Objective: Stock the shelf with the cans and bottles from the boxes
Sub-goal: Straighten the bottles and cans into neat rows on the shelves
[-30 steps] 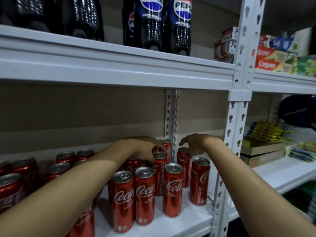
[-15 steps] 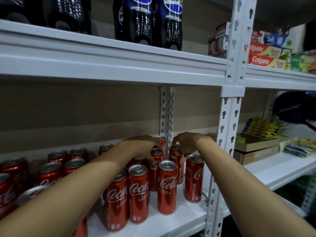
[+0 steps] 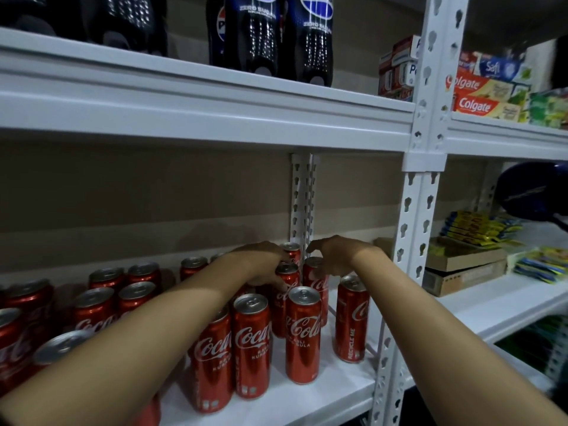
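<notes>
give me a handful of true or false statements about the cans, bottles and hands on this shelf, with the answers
1. The red cola cans stand upright on the lower shelf. True.
2. Both hands are down at the front edge of the shelf. False: the left hand and right hand reach to the cans at the back.
3. Dark Pepsi bottles stand on the shelf above the cans. True.
4. The toothpaste boxes sit among the cola cans. False: they are on the upper shelf of the next bay to the right.
5. The can marked RECYCLE ME lies on its side. False: it stands upright.
</notes>
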